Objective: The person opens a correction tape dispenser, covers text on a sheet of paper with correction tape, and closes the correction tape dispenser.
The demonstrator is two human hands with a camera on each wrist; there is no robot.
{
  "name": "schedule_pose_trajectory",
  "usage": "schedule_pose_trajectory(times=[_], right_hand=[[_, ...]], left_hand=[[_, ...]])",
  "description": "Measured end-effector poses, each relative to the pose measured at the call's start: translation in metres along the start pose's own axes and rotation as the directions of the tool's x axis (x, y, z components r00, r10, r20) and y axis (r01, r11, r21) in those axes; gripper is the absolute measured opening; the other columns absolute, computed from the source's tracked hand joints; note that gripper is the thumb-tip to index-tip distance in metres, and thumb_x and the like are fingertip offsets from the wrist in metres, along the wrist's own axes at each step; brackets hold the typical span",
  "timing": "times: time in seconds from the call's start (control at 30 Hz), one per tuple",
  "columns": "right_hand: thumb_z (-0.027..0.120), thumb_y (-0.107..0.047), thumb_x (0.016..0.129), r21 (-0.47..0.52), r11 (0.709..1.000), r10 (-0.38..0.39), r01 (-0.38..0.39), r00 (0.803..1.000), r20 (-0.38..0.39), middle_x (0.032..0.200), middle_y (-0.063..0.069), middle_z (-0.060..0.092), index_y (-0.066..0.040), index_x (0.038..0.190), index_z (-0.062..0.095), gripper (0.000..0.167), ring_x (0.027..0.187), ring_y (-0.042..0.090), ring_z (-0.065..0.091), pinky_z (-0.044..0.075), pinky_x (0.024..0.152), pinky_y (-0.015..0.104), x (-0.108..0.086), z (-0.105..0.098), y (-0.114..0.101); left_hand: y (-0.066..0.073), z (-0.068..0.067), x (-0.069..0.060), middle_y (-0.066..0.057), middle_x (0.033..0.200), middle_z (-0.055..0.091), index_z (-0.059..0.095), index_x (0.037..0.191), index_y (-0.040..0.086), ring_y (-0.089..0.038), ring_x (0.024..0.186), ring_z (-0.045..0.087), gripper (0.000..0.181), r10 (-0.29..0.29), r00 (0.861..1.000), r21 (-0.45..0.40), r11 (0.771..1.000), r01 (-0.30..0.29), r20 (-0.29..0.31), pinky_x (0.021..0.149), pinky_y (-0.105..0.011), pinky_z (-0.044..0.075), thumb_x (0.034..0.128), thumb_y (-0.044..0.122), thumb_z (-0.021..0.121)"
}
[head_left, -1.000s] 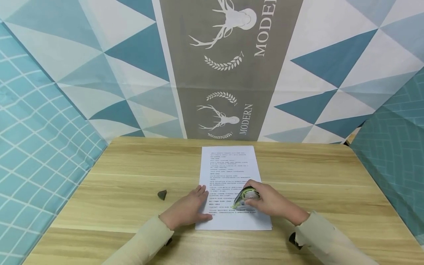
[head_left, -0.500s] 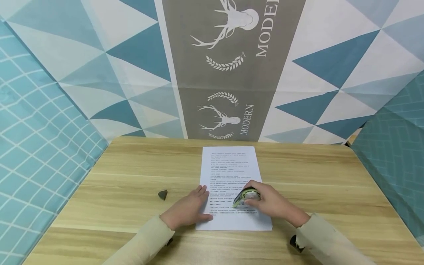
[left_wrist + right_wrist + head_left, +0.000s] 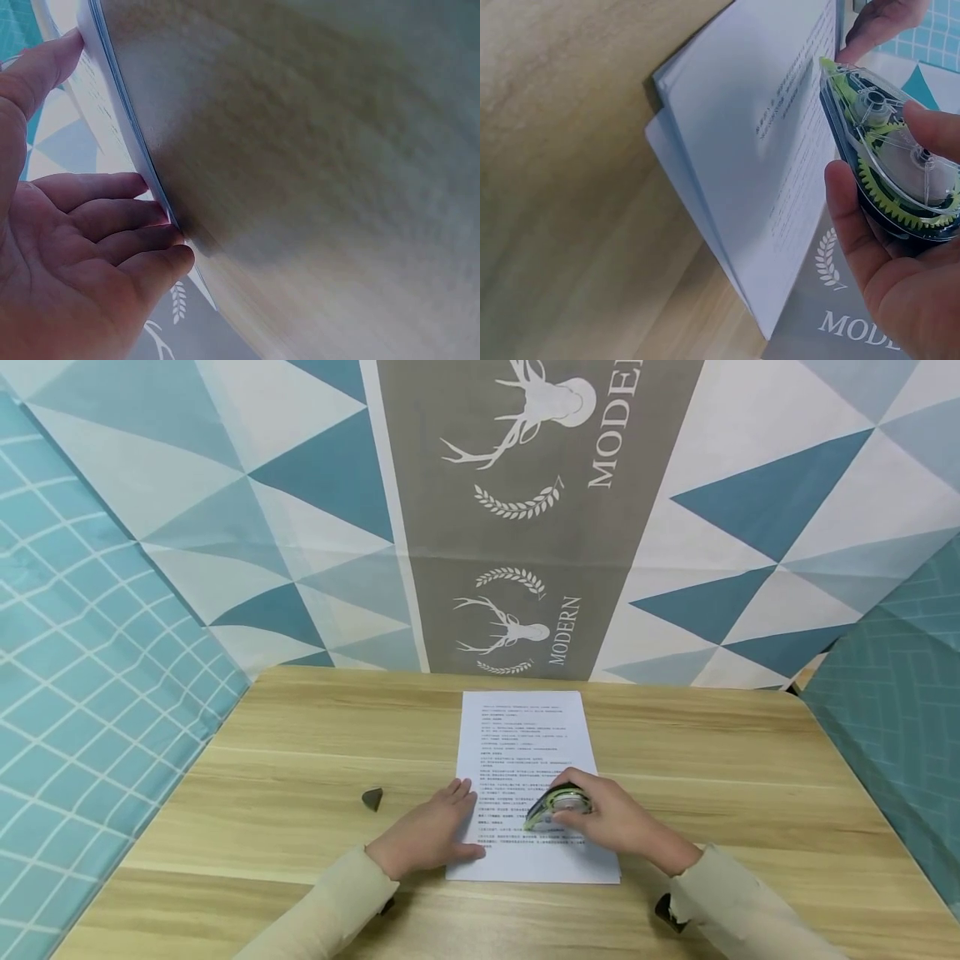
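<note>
A stack of printed paper (image 3: pixel 517 864) lies on the wooden table. My right hand (image 3: pixel 618 818) grips a correction tape dispenser (image 3: pixel 564 802) over the lower lines of text, its tip at the page. In the right wrist view the dispenser (image 3: pixel 900 157) has a clear case with green gears, held between thumb and fingers. My left hand (image 3: pixel 423 835) rests on the stack's lower left edge, fingers extended and thumb spread. In the left wrist view, the fingertips of that hand (image 3: pixel 82 240) touch the sheets' edge.
A small dark cap-like piece (image 3: pixel 372 798) lies on the table (image 3: pixel 300 760) left of my left hand. A patterned cloth backdrop (image 3: pixel 510 527) rises behind the table's far edge. The lower sheets stick out slightly at the stack's corner in the right wrist view.
The dispenser's tip has shifted slightly left along the text line. The whole head view has drifted a little to the right. My left hand keeps its place on the paper.
</note>
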State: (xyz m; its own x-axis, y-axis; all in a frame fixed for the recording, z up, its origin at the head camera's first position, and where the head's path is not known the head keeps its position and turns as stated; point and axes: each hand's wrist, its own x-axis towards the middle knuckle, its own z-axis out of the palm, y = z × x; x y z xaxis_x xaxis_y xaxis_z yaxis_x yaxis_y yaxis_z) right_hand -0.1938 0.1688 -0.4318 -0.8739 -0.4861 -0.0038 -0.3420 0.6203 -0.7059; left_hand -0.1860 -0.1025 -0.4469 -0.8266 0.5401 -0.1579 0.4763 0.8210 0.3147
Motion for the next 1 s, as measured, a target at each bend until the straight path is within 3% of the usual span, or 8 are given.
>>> schedule_pose_trajectory(times=[0.3, 0.57, 1.0], right_hand=[[0.067, -0.025, 0.086, 0.024, 1.000, 0.018, -0.018, 1.000, 0.023, 0.100, -0.011, 0.064, -0.025, 0.106, 0.057, 0.023, 0.094, 0.008, 0.057, 0.045, 0.080, 0.026, -0.001, 0.003, 0.002], [0.067, -0.019, 0.086, -0.080, 0.996, -0.040, 0.044, 0.998, 0.050, 0.097, -0.010, 0.063, -0.020, 0.108, 0.055, 0.025, 0.087, 0.006, 0.056, 0.048, 0.075, 0.025, 0.004, 0.000, -0.005], [0.068, -0.017, 0.085, -0.158, 0.986, -0.045, 0.060, 0.994, 0.096, 0.094, -0.010, 0.061, -0.019, 0.107, 0.055, 0.026, 0.083, 0.006, 0.054, 0.047, 0.073, 0.025, 0.010, -0.005, -0.012]], left_hand=[[-0.003, 0.004, 0.002, -0.026, 0.145, 0.036, 0.045, 0.134, -0.008, -0.038, 0.137, 0.032, 0.080, -0.007, 1.000, -0.011, 1.000, 0.007, 0.008, 0.113, -0.045, 0.029, 0.0805, 0.048, 0.067], [-0.003, 0.004, 0.001, -0.027, 0.145, 0.035, 0.044, 0.134, -0.009, -0.038, 0.138, 0.031, 0.081, -0.004, 1.000, -0.023, 1.000, 0.004, 0.008, 0.114, -0.045, 0.029, 0.0805, 0.047, 0.068], [-0.002, 0.002, 0.001, -0.027, 0.144, 0.036, 0.044, 0.133, -0.009, -0.039, 0.137, 0.032, 0.080, 0.004, 1.000, -0.007, 1.000, -0.004, 0.011, 0.113, -0.046, 0.029, 0.0808, 0.048, 0.067]])
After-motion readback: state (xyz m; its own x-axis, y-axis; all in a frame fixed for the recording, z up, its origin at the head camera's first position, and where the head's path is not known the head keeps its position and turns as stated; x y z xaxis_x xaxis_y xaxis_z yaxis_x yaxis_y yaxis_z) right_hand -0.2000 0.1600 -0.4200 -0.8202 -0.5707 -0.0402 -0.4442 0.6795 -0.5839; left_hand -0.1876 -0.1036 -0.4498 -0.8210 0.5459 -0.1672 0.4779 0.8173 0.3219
